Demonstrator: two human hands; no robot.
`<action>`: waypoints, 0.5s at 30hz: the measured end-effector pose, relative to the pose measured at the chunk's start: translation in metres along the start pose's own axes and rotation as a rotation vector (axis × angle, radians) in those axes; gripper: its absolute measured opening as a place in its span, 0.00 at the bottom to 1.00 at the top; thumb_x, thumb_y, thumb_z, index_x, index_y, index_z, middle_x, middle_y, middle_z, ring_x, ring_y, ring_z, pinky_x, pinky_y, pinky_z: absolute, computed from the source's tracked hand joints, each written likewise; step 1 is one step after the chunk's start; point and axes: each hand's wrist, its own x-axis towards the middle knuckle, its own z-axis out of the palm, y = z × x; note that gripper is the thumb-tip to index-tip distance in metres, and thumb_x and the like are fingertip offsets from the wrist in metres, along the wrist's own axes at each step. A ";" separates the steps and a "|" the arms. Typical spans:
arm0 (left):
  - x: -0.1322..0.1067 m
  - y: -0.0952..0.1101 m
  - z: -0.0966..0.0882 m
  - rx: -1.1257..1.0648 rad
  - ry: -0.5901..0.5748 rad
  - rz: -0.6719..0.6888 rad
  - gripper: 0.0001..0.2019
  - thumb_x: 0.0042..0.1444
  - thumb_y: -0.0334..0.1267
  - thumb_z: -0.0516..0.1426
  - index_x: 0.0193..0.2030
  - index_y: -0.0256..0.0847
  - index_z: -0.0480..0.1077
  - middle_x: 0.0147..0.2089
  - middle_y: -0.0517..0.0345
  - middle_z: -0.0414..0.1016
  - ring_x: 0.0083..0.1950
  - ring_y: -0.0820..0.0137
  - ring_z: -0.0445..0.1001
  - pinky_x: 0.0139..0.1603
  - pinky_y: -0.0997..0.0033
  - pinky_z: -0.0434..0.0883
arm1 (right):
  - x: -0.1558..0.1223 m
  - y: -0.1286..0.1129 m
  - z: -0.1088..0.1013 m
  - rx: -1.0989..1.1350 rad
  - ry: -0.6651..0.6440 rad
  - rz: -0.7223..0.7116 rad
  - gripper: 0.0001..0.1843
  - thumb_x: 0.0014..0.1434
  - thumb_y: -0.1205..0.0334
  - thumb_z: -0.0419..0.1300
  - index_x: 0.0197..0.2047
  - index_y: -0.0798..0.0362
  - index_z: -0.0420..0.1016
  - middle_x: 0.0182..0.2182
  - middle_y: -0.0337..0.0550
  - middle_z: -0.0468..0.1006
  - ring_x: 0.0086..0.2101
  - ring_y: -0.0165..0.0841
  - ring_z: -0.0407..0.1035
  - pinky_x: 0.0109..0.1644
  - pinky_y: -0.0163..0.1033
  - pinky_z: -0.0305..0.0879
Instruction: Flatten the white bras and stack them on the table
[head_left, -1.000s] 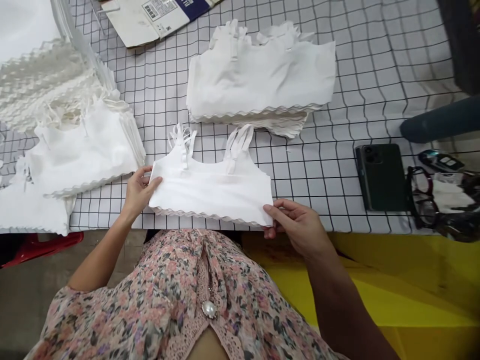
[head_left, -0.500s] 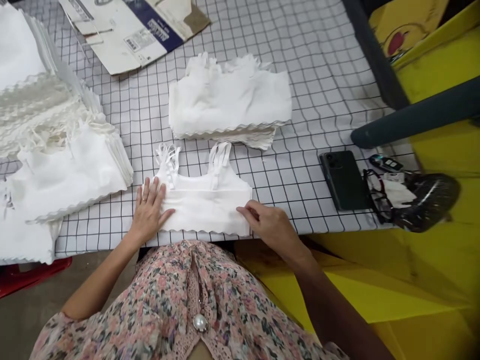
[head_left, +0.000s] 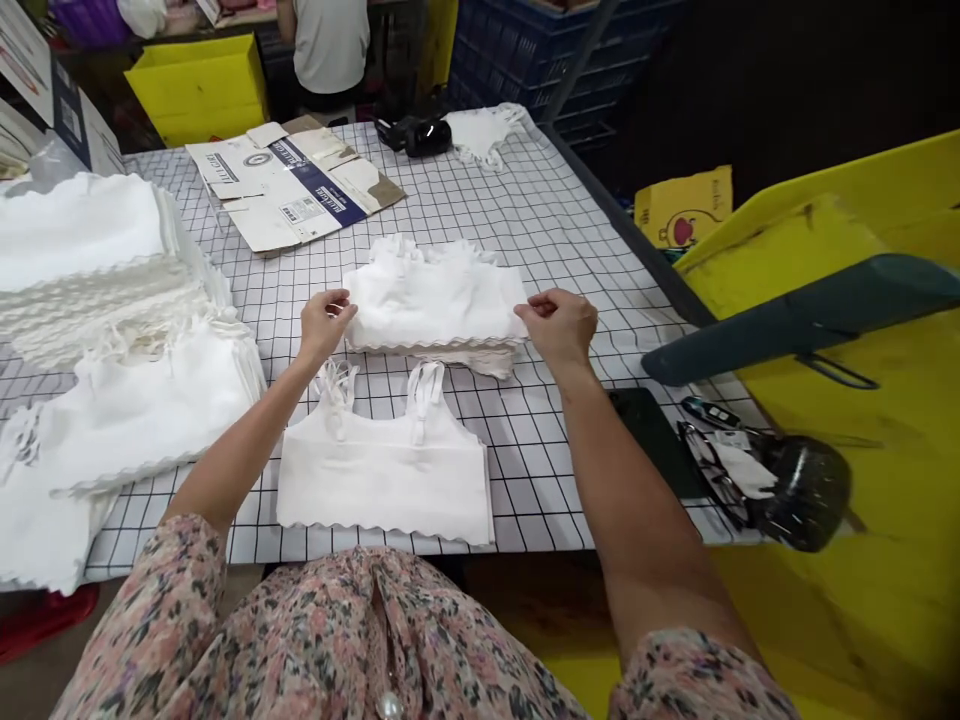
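Atop gridded table (head_left: pixel 540 480) | left hand (head_left: pixel 326 325), right hand (head_left: pixel 556 325) pinching one white bra stack (head_left: pixel 435 295) | one bra (head_left: pixel 382 480) below

- A stack of white crop tops (head_left: pixel 435 295) lies flat, its scalloped hems toward the near side and its straps bunched at the far side.
- Its lower layers stick out unevenly at the near right.
- The left hand (head_left: pixel 326 325) pinches the stack's left edge; the right hand (head_left: pixel 556 325) pinches its right edge.
- A single crop top (head_left: pixel 382 480) lies flat and smooth just nearer than the stack, with its scalloped hem toward the near side.
- Its two doubled straps point far, their ends just short of the stack.
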 end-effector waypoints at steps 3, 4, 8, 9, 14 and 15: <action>0.007 -0.003 0.006 0.023 0.015 0.009 0.09 0.54 0.33 0.69 0.43 0.39 0.79 0.39 0.56 0.80 0.36 0.70 0.74 0.45 0.66 0.75 | -0.009 0.004 0.002 -0.036 0.057 -0.128 0.10 0.56 0.65 0.63 0.29 0.46 0.64 0.30 0.45 0.74 0.39 0.45 0.71 0.53 0.53 0.70; 0.008 -0.004 0.008 0.036 0.027 0.013 0.09 0.54 0.33 0.69 0.42 0.39 0.79 0.38 0.57 0.79 0.35 0.70 0.73 0.44 0.66 0.74 | -0.011 0.005 0.001 -0.043 0.074 -0.153 0.11 0.56 0.65 0.63 0.29 0.46 0.64 0.31 0.46 0.74 0.40 0.46 0.71 0.54 0.54 0.70; 0.007 -0.004 0.011 0.098 0.051 0.050 0.11 0.54 0.34 0.71 0.42 0.41 0.77 0.37 0.59 0.78 0.35 0.70 0.72 0.44 0.66 0.72 | -0.014 0.011 -0.008 0.000 0.111 -0.111 0.12 0.57 0.65 0.63 0.30 0.45 0.62 0.32 0.46 0.74 0.39 0.46 0.72 0.54 0.53 0.70; 0.006 -0.005 0.012 0.113 0.053 0.061 0.11 0.54 0.34 0.72 0.41 0.41 0.77 0.37 0.60 0.77 0.35 0.70 0.72 0.45 0.66 0.71 | -0.014 0.012 -0.010 0.032 0.125 -0.070 0.12 0.57 0.65 0.63 0.31 0.45 0.62 0.32 0.45 0.74 0.37 0.45 0.72 0.54 0.53 0.70; -0.008 -0.007 0.016 0.151 0.055 0.069 0.15 0.55 0.38 0.74 0.41 0.43 0.72 0.36 0.62 0.74 0.36 0.70 0.70 0.44 0.66 0.70 | -0.016 0.016 -0.013 0.229 0.122 0.151 0.12 0.55 0.64 0.66 0.30 0.45 0.65 0.27 0.39 0.73 0.30 0.40 0.69 0.46 0.48 0.69; -0.010 -0.007 0.017 0.170 0.053 0.066 0.15 0.55 0.38 0.74 0.40 0.43 0.72 0.36 0.62 0.73 0.36 0.70 0.70 0.44 0.66 0.69 | -0.018 0.016 -0.013 0.262 0.087 0.178 0.12 0.54 0.64 0.67 0.29 0.45 0.66 0.26 0.38 0.72 0.30 0.39 0.68 0.44 0.46 0.68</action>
